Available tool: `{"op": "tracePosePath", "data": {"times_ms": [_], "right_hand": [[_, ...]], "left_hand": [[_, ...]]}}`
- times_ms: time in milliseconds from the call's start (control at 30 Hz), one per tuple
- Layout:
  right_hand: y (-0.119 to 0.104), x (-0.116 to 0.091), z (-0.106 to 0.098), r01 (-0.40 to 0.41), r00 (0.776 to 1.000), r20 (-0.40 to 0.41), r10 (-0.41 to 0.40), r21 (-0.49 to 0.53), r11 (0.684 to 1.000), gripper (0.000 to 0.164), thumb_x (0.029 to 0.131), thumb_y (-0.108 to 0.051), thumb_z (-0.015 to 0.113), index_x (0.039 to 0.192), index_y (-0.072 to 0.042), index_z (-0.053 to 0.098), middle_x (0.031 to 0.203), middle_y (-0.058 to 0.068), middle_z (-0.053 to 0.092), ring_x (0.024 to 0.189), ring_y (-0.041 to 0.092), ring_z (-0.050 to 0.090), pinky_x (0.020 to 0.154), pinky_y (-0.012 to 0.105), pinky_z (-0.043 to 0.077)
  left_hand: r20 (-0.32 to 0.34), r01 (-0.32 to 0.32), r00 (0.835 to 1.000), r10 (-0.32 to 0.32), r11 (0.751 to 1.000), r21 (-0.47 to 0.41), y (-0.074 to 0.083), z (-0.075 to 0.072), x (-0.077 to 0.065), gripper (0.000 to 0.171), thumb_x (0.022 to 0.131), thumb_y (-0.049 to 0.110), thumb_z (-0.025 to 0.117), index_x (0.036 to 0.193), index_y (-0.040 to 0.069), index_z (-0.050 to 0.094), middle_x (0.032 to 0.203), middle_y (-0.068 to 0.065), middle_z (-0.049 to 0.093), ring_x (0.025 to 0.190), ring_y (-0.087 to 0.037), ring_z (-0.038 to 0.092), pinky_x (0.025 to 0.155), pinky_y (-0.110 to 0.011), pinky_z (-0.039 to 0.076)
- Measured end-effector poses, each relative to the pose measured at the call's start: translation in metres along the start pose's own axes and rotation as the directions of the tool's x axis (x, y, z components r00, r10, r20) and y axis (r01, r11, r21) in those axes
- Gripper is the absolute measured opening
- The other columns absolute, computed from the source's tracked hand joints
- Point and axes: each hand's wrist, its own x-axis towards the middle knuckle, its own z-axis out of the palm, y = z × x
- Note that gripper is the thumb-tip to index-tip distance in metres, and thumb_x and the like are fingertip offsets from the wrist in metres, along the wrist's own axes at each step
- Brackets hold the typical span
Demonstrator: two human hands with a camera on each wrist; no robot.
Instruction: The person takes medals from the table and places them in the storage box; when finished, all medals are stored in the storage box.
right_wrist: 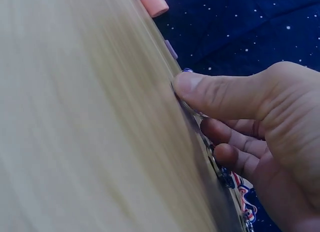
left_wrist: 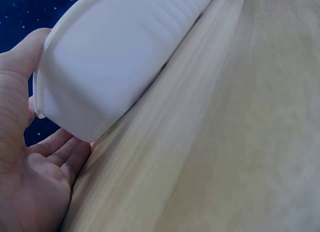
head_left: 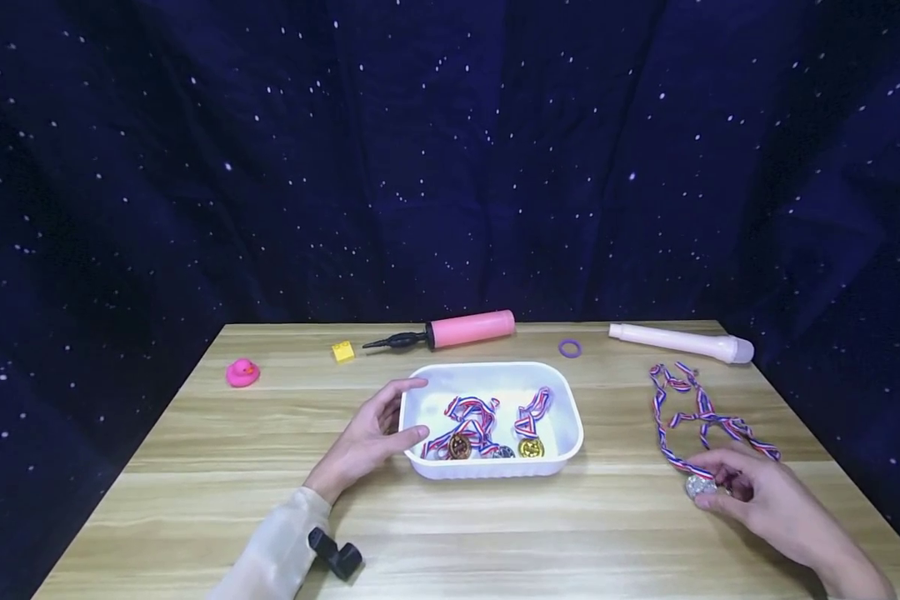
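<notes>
My left hand (head_left: pixel 366 440) grips the left end of a white plastic tub (head_left: pixel 487 471), thumb over the rim and fingers along the side. Inside the tub lie a bronze medal (head_left: pixel 459 447), a silver medal (head_left: pixel 503 452) and a gold medal (head_left: pixel 531 448), their striped ribbons bunched behind them. Over at the right, my right hand (head_left: pixel 776 496) pinches another silver medal (head_left: pixel 699 486) by its edge, low at the tabletop. Its red, white and blue ribbon (head_left: pixel 658 417) trails away on the wood, tangled with more ribbon (head_left: pixel 738 429) that runs behind the hand.
Along the back of the table (head_left: pixel 540 533) lie a yellow toy block (head_left: pixel 342 352), a pink and black hand pump (head_left: pixel 471 329), a purple ring (head_left: pixel 569 348) and a pale pink stick (head_left: pixel 675 339). A pink rubber duck (head_left: pixel 242 373) sits at the left. A dark starry curtain (head_left: pixel 450 167) hangs behind.
</notes>
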Motion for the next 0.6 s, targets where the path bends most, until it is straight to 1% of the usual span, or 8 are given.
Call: {"op": "tracePosePath", "data": {"times_ms": [100, 200, 367, 500, 600], "right_hand": [[0.0, 0.0002, 0.0018, 0.007, 1.0, -0.004, -0.007, 0.009, 1.0, 0.043, 0.082, 0.002, 0.094, 0.118, -0.016, 0.079, 0.088, -0.014, 0.068, 0.067, 0.003, 0.061, 0.058, 0.02, 0.045], [0.0004, 0.0013, 0.0034, 0.034, 0.999, -0.011, -0.033, 0.036, 0.999, 0.043, 0.082, 0.009, 0.091, 0.117, -0.012, 0.079, 0.088, -0.009, 0.069, 0.068, 0.003, 0.063, 0.059, 0.019, 0.046], [-0.0017, 0.0037, 0.0069, 0.064, 0.997, -0.037, -0.061, 0.091, 0.994, 0.04, 0.082, 0.018, 0.085, 0.108, -0.012, 0.08, 0.087, -0.005, 0.074, 0.072, 0.002, 0.065, 0.06, 0.018, 0.049], [-0.0062, 0.0045, 0.0077, 0.025, 0.998, -0.058, -0.019, 0.107, 0.994, 0.034, 0.088, 0.015, 0.084, 0.104, -0.015, 0.082, 0.088, -0.007, 0.075, 0.075, 0.001, 0.062, 0.061, 0.021, 0.047], [-0.009, 0.0037, 0.0076, -0.003, 0.997, -0.072, 0.012, 0.115, 0.993, 0.029, 0.093, 0.011, 0.082, 0.103, -0.016, 0.081, 0.086, -0.008, 0.071, 0.074, 0.002, 0.057, 0.059, 0.024, 0.044]], "left_hand": [[0.004, 0.002, 1.0, -0.002, 1.0, 0.003, -0.0001, 0.0004, -0.0006, 0.072, 0.097, 0.011, 0.086, 0.161, 0.025, 0.056, 0.174, -0.007, 0.045, 0.156, -0.037, 0.049, 0.133, -0.056, 0.034], [0.002, 0.006, 1.0, -0.006, 1.0, 0.008, 0.0006, 0.0002, -0.0005, 0.072, 0.097, 0.012, 0.086, 0.161, 0.025, 0.055, 0.173, -0.007, 0.045, 0.155, -0.037, 0.05, 0.133, -0.057, 0.035], [-0.001, 0.009, 1.0, -0.009, 1.0, 0.006, 0.0009, -0.0002, -0.0001, 0.073, 0.097, 0.011, 0.086, 0.161, 0.025, 0.055, 0.173, -0.008, 0.046, 0.155, -0.038, 0.051, 0.133, -0.058, 0.035], [-0.001, 0.008, 1.0, -0.008, 1.0, 0.007, 0.0015, 0.0004, 0.0, 0.073, 0.096, 0.012, 0.087, 0.161, 0.024, 0.055, 0.173, -0.008, 0.046, 0.153, -0.038, 0.052, 0.132, -0.058, 0.035], [0.002, 0.003, 1.0, -0.003, 1.0, 0.01, 0.0013, 0.0009, 0.0007, 0.073, 0.097, 0.013, 0.087, 0.161, 0.023, 0.055, 0.173, -0.008, 0.045, 0.155, -0.038, 0.05, 0.133, -0.057, 0.034]]}}
